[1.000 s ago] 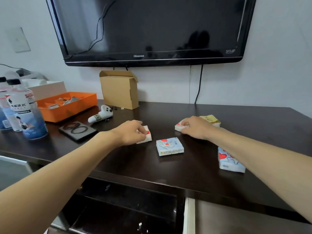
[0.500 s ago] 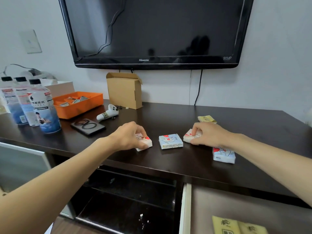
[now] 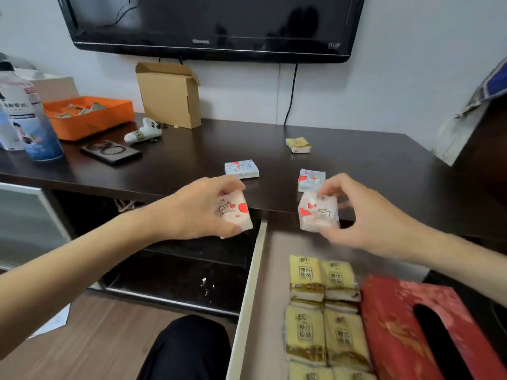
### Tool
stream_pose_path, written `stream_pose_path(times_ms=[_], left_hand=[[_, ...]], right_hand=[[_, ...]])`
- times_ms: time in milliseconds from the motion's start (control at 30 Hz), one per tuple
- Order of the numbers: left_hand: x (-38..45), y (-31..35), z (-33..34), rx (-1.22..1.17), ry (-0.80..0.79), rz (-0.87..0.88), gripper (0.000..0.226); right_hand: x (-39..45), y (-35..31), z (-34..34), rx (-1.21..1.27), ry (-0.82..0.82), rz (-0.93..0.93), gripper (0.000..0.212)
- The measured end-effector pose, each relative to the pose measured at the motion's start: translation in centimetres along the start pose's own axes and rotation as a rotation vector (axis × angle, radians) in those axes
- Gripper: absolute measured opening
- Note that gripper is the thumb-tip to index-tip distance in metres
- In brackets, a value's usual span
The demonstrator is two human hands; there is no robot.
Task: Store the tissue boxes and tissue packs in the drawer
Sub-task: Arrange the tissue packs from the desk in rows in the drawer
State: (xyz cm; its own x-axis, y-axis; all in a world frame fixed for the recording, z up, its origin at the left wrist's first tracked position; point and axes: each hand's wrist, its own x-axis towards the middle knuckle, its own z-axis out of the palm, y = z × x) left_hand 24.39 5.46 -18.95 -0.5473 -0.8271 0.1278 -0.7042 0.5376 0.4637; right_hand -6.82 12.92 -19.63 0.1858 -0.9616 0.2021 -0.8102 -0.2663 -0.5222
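My left hand (image 3: 197,212) grips a pink tissue pack with red hearts (image 3: 237,213), held off the table just left of the open drawer (image 3: 249,283). A second pink tissue pack (image 3: 318,213) is pinched in my right hand (image 3: 362,215) above the drawer's back end. Two blue tissue packs (image 3: 242,169) (image 3: 312,178) and a yellow tissue pack (image 3: 298,145) lie on the dark table (image 3: 370,171). Inside the drawer lie several yellow tissue packs (image 3: 323,311) and a red tissue box (image 3: 411,330).
A cardboard box (image 3: 168,94), an orange tray (image 3: 87,115), a white controller (image 3: 142,131), a black phone (image 3: 111,152) and water bottles (image 3: 33,124) stand on the table's left. A TV (image 3: 214,23) hangs above. My dark-trousered knee (image 3: 189,349) is left of the drawer.
Both hands have lifted their pink tissue packs off the table and drawn them toward me, the right one over the drawer. The view has tilted down, showing the drawer's contents.
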Motion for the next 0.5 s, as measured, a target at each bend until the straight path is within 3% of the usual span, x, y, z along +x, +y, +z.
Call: stream_pose_path(times_ms=[233, 333, 500], left_hand=[[-5.1, 7.3, 7.6, -0.027, -0.143, 0.302, 0.068], [-5.2, 8.3, 10.3, 0.106, -0.126, 0.413, 0.069], [-5.0, 7.8, 13.5, 0.206, -0.134, 0.442, 0.059]], right_hand=[[-10.2, 0.5, 1.5, -0.188, -0.152, 0.039, 0.067], [-11.4, 0.6, 2.3, -0.342, -0.226, 0.003, 0.059], [-11.4, 0.6, 2.9, -0.406, -0.282, -0.024, 0.052]])
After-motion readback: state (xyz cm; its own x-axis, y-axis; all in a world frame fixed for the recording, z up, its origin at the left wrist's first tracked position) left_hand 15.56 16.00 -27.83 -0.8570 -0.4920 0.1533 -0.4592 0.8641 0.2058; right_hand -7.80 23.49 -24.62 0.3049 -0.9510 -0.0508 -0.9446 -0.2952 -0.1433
